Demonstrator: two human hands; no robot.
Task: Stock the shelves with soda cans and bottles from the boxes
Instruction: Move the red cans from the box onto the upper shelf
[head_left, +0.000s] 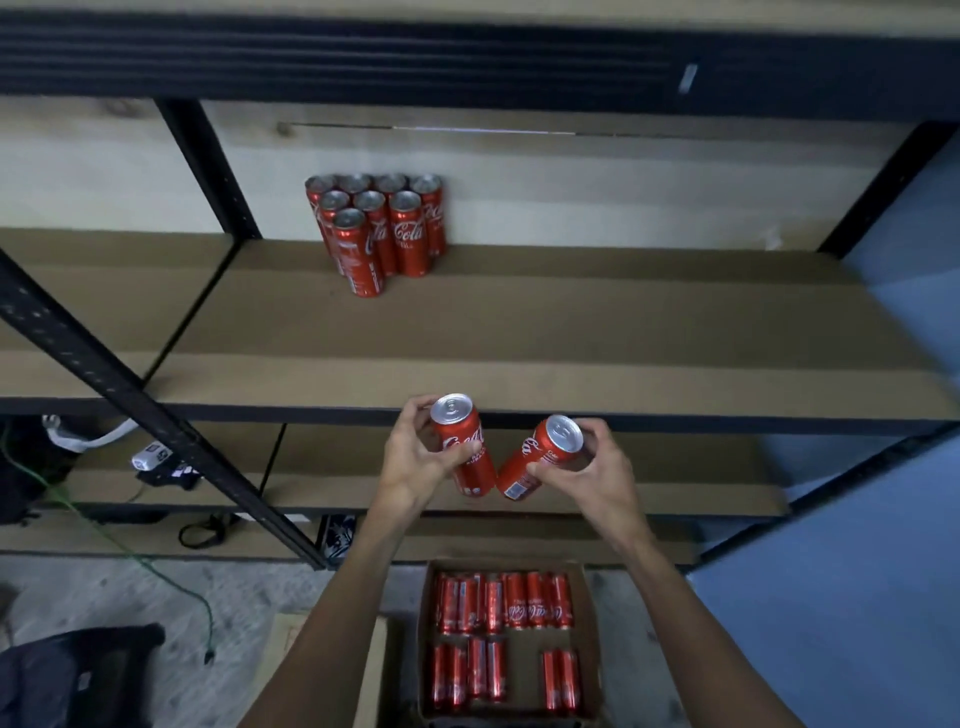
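My left hand (415, 457) grips a tall red soda can (464, 441), held nearly upright just in front of the shelf's front edge. My right hand (597, 473) grips a second red soda can (540, 457), tilted with its top leaning right. The bottoms of the two cans nearly touch. Several red cans (379, 228) stand in a tight cluster at the back of the brown shelf board (571, 322). On the floor below my arms, an open cardboard box (589, 613) holds several more red cans lying on their sides.
A black diagonal brace (156, 405) crosses the shelf's left side. Black uprights (208, 166) frame the bay. Cables and a power strip (150, 457) lie on the lower left shelf. A dark bag (78, 675) sits on the floor at left. A blue wall (857, 597) is at right.
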